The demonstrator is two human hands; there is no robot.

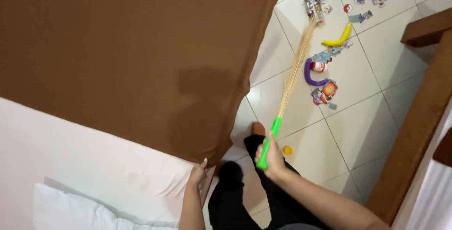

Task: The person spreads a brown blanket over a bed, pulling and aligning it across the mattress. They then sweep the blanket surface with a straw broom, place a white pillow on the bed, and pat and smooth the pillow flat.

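My left hand (197,172) rested with fingers pressed on the edge of the brown blanket (132,56) over the white bed (70,164), gripping nothing. My right hand (270,157) was closed around the green handle of the stick broom (287,89), whose bristles reached the scattered cards (325,91) on the tiled floor (358,131).

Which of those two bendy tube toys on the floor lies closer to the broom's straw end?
The yellow tube, a gentle curve right beside the broom bristles; the purple tube is hooked and lies farther down.
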